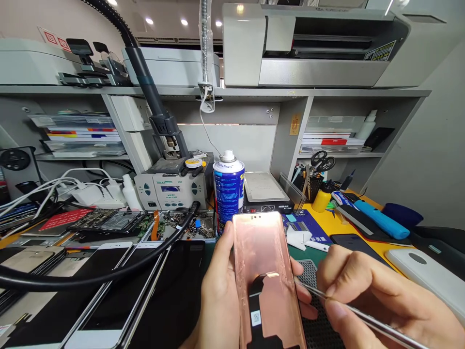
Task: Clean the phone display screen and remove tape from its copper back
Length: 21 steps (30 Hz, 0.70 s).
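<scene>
My left hand (217, 291) is wrapped around a phone screen panel (258, 252), its copper-coloured back turned towards me, thumb on the left edge and fingertips behind the right. A black flex cable (255, 303) with a small white code label lies on the lower part of that back. Pinched between the thumb and fingers of my right hand (366, 286) is a slim metal tool (374, 322), its tip at the panel's right edge. Whether the tip touches the edge I cannot tell. Beneath the panel, part of a dark perforated mat (321, 320) shows.
Phones and screens (105, 291) crowd the left, crossed by a thick black hose (119, 278). Behind the panel stand a blue spray can (229, 189) and a hot-air station (174, 184). White tissue (300, 237), a yellow bottle (321, 198) and a white phone-like slab (423, 271) lie right.
</scene>
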### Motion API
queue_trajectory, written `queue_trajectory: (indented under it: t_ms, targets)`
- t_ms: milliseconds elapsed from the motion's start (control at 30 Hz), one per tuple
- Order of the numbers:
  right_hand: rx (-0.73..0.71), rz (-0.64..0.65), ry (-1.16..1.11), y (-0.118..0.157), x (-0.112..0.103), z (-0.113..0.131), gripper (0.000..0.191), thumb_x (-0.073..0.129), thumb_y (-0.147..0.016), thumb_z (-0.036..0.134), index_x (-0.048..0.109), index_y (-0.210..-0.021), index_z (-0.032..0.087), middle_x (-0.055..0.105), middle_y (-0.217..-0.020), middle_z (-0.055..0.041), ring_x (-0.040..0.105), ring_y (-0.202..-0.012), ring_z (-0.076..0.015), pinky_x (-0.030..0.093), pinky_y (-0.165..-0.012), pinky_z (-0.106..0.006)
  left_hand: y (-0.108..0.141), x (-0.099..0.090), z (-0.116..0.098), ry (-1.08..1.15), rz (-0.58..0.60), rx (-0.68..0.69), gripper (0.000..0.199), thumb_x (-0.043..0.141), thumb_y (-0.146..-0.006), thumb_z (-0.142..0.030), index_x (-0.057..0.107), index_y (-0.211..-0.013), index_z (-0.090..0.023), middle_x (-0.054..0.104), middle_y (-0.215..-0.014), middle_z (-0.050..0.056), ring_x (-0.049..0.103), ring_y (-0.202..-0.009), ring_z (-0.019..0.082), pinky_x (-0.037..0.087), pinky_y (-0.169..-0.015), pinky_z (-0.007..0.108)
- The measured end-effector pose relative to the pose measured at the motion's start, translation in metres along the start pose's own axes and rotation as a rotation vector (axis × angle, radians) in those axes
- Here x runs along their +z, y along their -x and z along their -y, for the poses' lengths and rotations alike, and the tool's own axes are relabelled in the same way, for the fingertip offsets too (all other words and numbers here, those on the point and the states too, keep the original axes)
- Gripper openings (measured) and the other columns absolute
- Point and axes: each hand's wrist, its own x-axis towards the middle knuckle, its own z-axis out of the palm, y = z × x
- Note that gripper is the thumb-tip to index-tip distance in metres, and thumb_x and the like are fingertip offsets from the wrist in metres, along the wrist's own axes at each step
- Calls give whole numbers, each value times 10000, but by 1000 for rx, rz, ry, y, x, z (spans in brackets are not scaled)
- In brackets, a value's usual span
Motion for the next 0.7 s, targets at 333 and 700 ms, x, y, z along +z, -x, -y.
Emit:
queue_trajectory:
  t_ms: [333,700]
  targets:
    - [194,-33,-228,-14,-2,0,243,684,-801,200,553,-598,222,526,-543,30,483,-439,-112,420,-399,-206,-13,-12,11,-24,23,8,893,323,-759,-858,738,-788,-68,684,-696,130,633,-664,221,481,-722,327]
    - [329,-34,-599,-27,-11,-14,183,693,-747,222,585,-603,189,511,-593,48,478,-370,-76,321,-350,-197,-29,-21,13,-134,-70,31,677,444,-854,-669,696,-982,-53,716,-827,157,662,-717,263,518,-776,409]
